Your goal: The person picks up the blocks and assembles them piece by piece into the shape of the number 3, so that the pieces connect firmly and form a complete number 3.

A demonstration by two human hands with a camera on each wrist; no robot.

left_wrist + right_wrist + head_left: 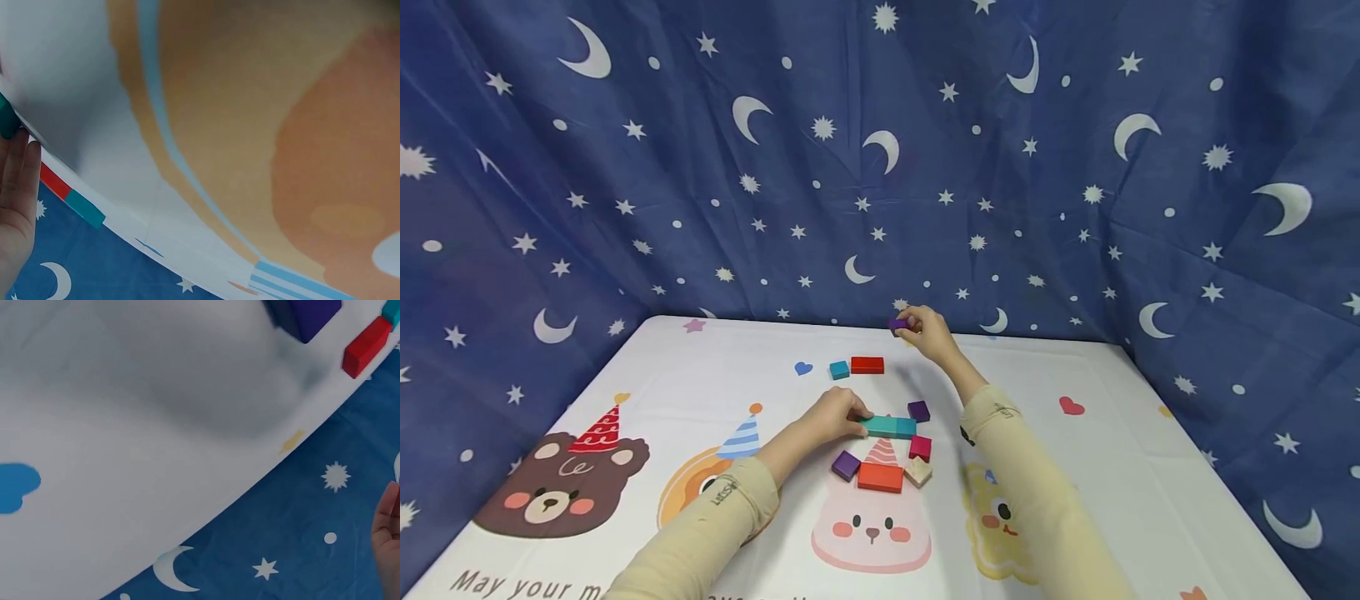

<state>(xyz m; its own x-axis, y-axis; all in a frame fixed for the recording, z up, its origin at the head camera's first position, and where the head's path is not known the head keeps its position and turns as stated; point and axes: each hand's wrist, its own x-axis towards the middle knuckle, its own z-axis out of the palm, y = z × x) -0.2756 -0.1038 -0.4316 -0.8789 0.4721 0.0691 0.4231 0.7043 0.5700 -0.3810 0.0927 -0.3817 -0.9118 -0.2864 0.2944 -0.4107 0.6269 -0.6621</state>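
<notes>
My right hand (pixel 928 333) pinches a small purple block (pixel 898 326) between thumb and fingertips, up near the table's far edge. My left hand (pixel 833 414) holds the left end of a long teal block (pixel 880 427) between thumb and fingers; a slightly bluer teal section (pixel 906 427) forms its right end. Around it lie a dark purple block (pixel 918 411), a crimson block (pixel 920 448), an orange-red block (pixel 880 477), a pale wooden block (pixel 917 472) and another purple block (pixel 846 466). In the left wrist view, the left fingers (pixel 28 156) meet the teal block (pixel 7 119).
Farther back, a small blue-teal block (pixel 839 370) sits beside a red block (pixel 867 365). The white tablecloth (pixel 1150 467) carries printed animals, with a blue star-patterned curtain (pixel 880 167) behind and along the sides.
</notes>
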